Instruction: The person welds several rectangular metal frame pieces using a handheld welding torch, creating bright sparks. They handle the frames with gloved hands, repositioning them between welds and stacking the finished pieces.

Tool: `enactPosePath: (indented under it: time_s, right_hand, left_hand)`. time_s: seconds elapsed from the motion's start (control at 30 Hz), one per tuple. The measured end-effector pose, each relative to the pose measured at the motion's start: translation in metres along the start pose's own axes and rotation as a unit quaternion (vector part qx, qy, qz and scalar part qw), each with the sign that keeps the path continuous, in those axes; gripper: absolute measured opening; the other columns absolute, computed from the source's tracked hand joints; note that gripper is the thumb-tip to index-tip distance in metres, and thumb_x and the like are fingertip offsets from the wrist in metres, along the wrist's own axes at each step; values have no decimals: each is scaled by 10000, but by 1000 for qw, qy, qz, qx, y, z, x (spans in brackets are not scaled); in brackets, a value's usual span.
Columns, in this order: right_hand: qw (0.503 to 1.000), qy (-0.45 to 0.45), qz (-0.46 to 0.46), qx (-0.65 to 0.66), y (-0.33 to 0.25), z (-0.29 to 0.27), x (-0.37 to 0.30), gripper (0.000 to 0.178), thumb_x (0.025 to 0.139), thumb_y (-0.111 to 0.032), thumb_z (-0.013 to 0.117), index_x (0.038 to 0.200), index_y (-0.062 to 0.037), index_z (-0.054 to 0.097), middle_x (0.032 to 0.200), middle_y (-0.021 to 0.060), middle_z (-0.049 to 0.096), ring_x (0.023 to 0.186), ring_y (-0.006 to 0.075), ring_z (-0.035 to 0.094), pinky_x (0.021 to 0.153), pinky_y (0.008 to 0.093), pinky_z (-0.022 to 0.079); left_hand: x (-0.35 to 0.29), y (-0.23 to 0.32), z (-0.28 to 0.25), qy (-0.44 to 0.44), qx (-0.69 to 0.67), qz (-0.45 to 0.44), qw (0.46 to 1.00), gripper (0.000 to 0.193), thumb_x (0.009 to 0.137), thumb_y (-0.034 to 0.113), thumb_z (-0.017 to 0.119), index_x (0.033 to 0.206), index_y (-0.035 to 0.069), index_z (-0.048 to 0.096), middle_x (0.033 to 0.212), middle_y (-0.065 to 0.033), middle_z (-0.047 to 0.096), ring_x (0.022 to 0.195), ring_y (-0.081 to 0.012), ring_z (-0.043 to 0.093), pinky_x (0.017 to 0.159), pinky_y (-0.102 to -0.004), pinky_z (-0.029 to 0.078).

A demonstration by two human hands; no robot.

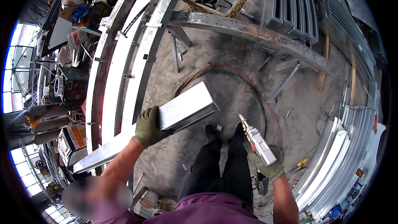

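Paned windows (17,72) are glowing with daylight along the left, a dusty grey floor (304,112) is spreading across the middle, long metal profiles (347,37) are lying stacked at the right, and grey cylinders (46,111) are resting among leftward clutter (75,86).

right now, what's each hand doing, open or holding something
Left hand: closed on the long silver metal beam.
Right hand: closed around the silver handheld tool.

Orange label (78,137) on pale box (63,146), print illegible
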State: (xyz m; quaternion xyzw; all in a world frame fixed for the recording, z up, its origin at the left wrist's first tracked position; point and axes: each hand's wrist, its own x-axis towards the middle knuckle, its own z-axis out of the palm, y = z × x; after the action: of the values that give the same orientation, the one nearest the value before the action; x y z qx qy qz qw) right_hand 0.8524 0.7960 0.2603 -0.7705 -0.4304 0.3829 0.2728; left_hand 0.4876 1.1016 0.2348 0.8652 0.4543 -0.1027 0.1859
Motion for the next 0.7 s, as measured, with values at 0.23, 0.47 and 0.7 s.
enactPosePath:
  time_s: [0.23,0.47,0.7]
  right_hand:
    - [998,-13,3,69,1,-5,13,306,854,-254,877,1034,-44,744,807,102,737,696,256,730,636,372,574]
    - [993,-7,-89,71,-7,-9,43,289,875,-247,867,1055,-52,754,844,106,750,720,265,740,649,367,585]
    - [986,-63,-145,58,-6,-17,78,292,868,-241,881,1082,-72,775,915,91,787,804,248,769,698,364,604]
  left_hand:
    - [1,1,39,107,73,10,991,1182,569,458,983,1468,-38,397,1333,-227,540,1226,-414,530,1073,-532,397]
    - [6,6,58,113,69,-3,991,1215,570,505,974,1488,-32,386,1355,-239,533,1277,-431,513,1094,-544,394]
    - [23,-1,29,-33,41,-10,999,1327,526,561,993,1524,-30,347,1324,-254,573,1250,-429,569,1058,-511,465]
